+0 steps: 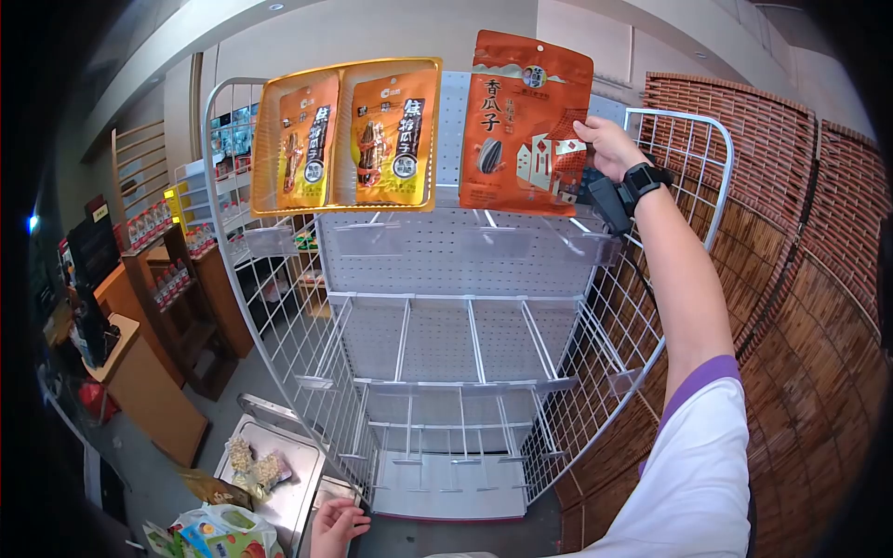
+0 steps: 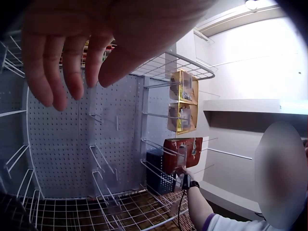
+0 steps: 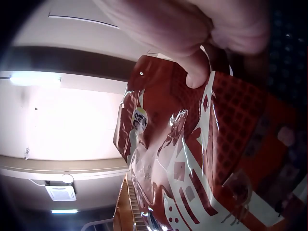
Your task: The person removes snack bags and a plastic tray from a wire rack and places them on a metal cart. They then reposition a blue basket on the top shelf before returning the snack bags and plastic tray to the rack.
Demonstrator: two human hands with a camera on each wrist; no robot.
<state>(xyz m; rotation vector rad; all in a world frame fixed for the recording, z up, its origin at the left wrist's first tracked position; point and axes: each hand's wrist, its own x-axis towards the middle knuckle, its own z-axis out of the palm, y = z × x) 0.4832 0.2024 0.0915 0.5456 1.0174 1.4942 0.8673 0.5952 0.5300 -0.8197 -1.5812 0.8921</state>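
Observation:
My right hand (image 1: 611,149) is raised to the top of the display rack and grips the right edge of an orange-red bag of sunflower seeds (image 1: 507,121), its thumb on the front face in the right wrist view. The bag (image 3: 159,120) hangs upright at the top row of hooks, its printed front facing me. To its left, two yellow seed packs (image 1: 389,139) sit side by side in gold trays at the same height. Low beside the rack, my left hand (image 1: 339,527) holds nothing; its fingers (image 2: 72,72) are relaxed in the left wrist view.
White wire-grid sides (image 1: 279,335) flank the rack, and hooks with clear tag holders (image 1: 465,383) jut from its perforated back panel (image 1: 446,260). At lower left, a metal cart (image 1: 288,484) bears snack bags, beside a full plastic bag (image 1: 228,530). Woven screens (image 1: 744,139) stand at right.

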